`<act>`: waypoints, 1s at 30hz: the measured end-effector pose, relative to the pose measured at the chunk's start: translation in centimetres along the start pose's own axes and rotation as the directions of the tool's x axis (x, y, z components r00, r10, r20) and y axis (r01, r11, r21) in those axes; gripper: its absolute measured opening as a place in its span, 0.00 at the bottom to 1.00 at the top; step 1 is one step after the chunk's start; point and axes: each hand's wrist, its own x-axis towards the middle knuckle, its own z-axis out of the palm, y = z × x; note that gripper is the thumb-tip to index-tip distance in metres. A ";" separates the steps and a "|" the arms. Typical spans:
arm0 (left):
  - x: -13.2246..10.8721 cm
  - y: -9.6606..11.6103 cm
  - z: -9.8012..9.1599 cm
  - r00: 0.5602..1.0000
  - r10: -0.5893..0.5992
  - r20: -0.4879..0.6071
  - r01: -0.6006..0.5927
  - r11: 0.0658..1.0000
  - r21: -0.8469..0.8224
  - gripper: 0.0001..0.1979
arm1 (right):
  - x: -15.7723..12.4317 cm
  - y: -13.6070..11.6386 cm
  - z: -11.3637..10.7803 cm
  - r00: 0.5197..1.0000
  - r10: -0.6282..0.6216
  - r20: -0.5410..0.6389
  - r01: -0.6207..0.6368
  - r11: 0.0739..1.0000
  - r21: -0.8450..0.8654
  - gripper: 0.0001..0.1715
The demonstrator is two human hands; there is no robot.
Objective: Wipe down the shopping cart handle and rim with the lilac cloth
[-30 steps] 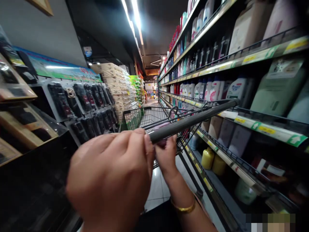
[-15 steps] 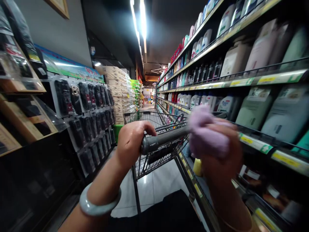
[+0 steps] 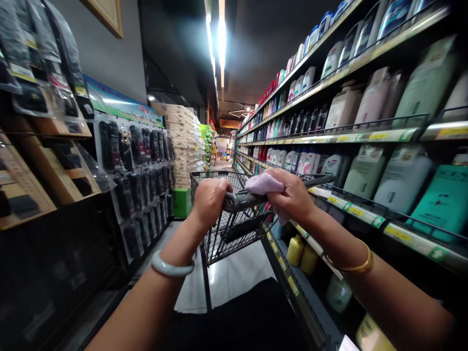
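Observation:
A wire shopping cart (image 3: 223,185) stands in a narrow store aisle in front of me. Its grey handle bar (image 3: 318,181) runs across the middle of the view. My left hand (image 3: 209,197) is closed round the bar's left end; a pale bangle sits on that wrist. My right hand (image 3: 292,197) grips a crumpled lilac cloth (image 3: 263,184) and presses it onto the bar just right of my left hand. A gold bangle circles the right wrist.
Shelves of bottles and refill pouches (image 3: 365,161) run close along the right. Yellow bottles (image 3: 302,252) stand on the lowest shelf by the cart. Hanging dark packets (image 3: 139,165) and wooden racks (image 3: 44,175) line the left. Stacked cartons (image 3: 183,141) lie ahead. White floor tiles (image 3: 234,273) show below.
My arms have stretched out and the cart stands farther from me. My right hand with the cloth slid left along the bar, toward my left hand. The view has levelled.

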 end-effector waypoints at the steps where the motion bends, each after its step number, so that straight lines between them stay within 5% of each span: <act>1: -0.1 -0.8 -0.1 0.999 -0.026 -0.026 0.025 1.000 -0.017 0.26 | 0.4 -1.1 0.6 1.000 0.000 0.026 0.000 1.000 -0.004 0.09; 6: -0.9 -3.8 -0.8 0.969 -0.134 -0.209 0.118 0.989 -0.088 0.28 | 2.7 -5.6 3.8 0.994 -0.100 0.050 0.104 0.992 -0.070 0.14; 9: -0.9 -4.5 -2.2 0.965 -0.166 -0.204 0.151 0.985 -0.087 0.29 | 3.4 -6.2 4.9 0.979 -0.182 0.086 0.189 0.979 -0.074 0.17; 15: -0.3 -4.9 -4.4 0.967 -0.195 -0.162 0.186 0.980 -0.067 0.25 | 3.6 -5.8 6.1 0.944 -0.330 0.028 0.331 0.942 -0.062 0.24; 23: -1.3 -5.0 -4.1 0.958 -0.195 -0.211 0.199 0.980 -0.003 0.25 | 2.8 -5.5 6.2 0.895 -0.443 -0.045 0.438 0.894 -0.095 0.24; 30: -0.7 -4.1 -1.9 0.966 -0.195 -0.172 0.211 0.974 0.084 0.25 | 2.7 -1.7 5.4 0.951 -0.304 -0.065 0.303 0.953 -0.026 0.28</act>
